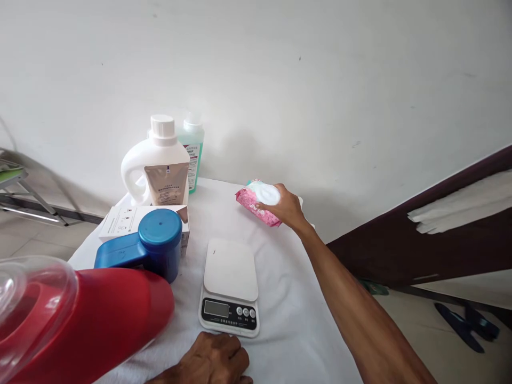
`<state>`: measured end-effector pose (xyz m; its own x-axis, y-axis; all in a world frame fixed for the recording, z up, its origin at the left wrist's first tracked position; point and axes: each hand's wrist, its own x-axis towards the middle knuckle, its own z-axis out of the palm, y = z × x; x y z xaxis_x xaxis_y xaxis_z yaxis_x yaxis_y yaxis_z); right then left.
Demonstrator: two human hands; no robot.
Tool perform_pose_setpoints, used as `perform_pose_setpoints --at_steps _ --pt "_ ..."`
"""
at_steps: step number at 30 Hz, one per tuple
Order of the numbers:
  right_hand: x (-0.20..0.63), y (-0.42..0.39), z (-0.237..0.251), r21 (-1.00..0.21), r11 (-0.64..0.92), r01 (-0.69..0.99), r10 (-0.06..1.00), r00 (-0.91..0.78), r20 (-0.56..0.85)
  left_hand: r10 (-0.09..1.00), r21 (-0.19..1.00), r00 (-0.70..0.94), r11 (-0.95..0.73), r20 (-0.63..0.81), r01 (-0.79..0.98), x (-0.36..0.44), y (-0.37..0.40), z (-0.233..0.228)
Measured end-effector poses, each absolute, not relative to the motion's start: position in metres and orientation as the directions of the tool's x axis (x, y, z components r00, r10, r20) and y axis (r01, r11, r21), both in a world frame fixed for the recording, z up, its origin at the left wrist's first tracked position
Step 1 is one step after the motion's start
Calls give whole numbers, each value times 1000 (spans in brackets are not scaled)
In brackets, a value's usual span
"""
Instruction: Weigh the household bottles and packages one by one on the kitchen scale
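Observation:
My right hand is closed around one end of a pink pack of wet wipes with a white lid. The pack is at the far right of the cloth-covered table, close to the wall. In front of me is a white digital kitchen scale, its weighing plate bare and its display blank. My left hand rests as a loose fist on the cloth, just before the scale's near edge. Its fingers are curled under, and nothing shows in them.
On the left stand a white jug bottle, a green liquid bottle, a brown tube, a white box, a blue container and a large red object. A wall borders the table's back. Shoes lie on the floor at right.

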<state>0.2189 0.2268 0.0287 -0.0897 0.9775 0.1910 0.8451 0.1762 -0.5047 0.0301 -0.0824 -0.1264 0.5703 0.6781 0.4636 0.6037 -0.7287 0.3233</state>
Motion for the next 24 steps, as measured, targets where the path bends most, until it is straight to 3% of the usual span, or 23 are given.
perform_pose_setpoints --at_steps 5,10,12,17,24 --pt "213 286 -3 -322 163 933 973 -97 210 656 324 551 -745 517 583 32 -81 -127" --pt "207 288 -13 -155 207 966 905 -129 404 685 326 551 -720 477 613 30 -83 -123" --pt "203 280 -16 -120 177 977 909 -116 400 691 323 578 -718 435 616 29 -83 -121" --pt "193 267 -30 -244 118 963 986 -83 147 685 330 628 -728 369 601 26 -83 -120" --pt "204 272 -29 -342 127 931 989 -94 111 693 345 650 -720 312 602 23 -82 -105"
